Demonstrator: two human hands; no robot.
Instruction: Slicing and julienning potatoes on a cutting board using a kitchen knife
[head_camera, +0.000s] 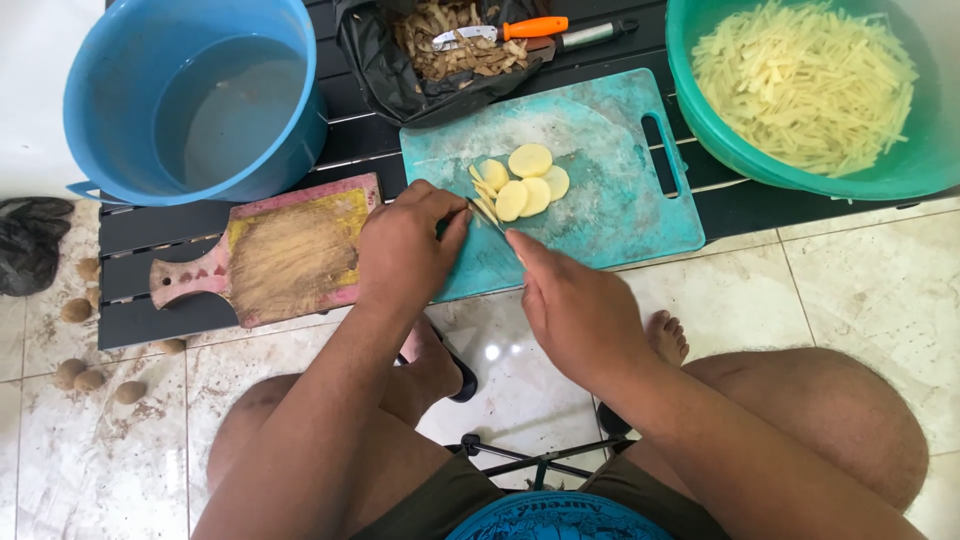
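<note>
My left hand (405, 250) is curled over the near left part of a turquoise cutting board (610, 200), holding down a piece of potato that it mostly hides. My right hand (575, 305) grips a knife (488, 215) whose blade meets that piece beside my left fingertips. Several round potato slices (527, 185) lie fanned out on the board just beyond the blade.
A green bowl (720, 130) of cut potato strips stands at the right. A blue bucket (110, 70) of water stands at the left. A worn wooden board (290, 255) lies next to my left hand. A black bag (375, 70) holds peelings and an orange-handled peeler (500, 30). Unpeeled potatoes (80, 375) lie on the floor.
</note>
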